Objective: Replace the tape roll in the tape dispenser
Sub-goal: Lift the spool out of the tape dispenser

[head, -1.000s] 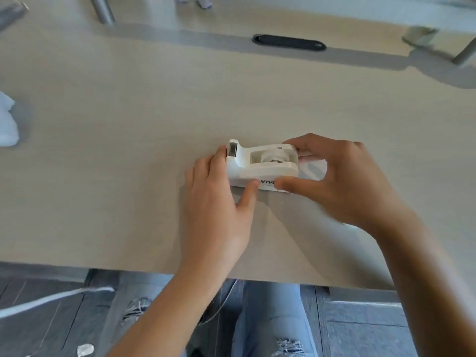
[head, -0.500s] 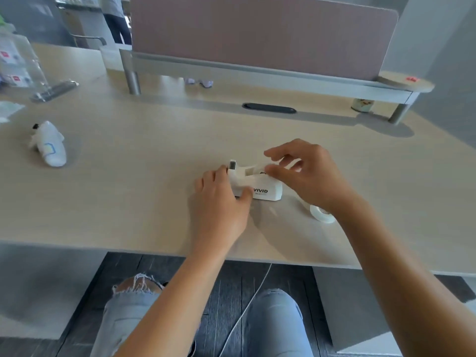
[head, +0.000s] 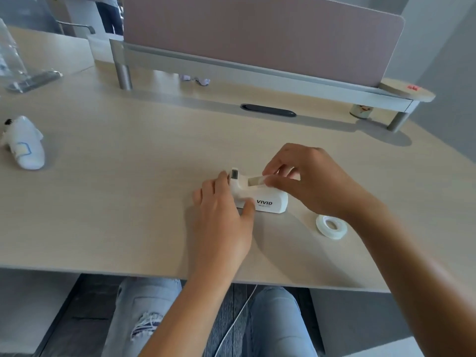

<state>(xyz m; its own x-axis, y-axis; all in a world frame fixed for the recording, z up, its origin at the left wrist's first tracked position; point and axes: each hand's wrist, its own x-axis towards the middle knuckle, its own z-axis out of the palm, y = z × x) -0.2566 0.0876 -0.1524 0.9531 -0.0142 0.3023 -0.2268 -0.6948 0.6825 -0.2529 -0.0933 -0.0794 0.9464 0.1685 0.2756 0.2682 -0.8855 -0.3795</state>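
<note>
A white tape dispenser marked VIVID stands on the light wood desk, cutter end to the left. My left hand grips its left end, thumb on the front face. My right hand reaches over the dispenser's top. Its thumb and fingers pinch a short strip of clear tape above the well. The roll inside the well is hidden by the fingers. A second roll of clear tape lies flat on the desk to the right of the dispenser, under my right wrist.
A white bottle-like object lies at the desk's left. A clear plastic item stands far left. A raised shelf and pink partition run along the back, with a cable slot and small jar.
The camera has tilted up, bringing the partition and spare roll into view. My right hand moved from the dispenser's sides to its top and now pinches a tape strip.
</note>
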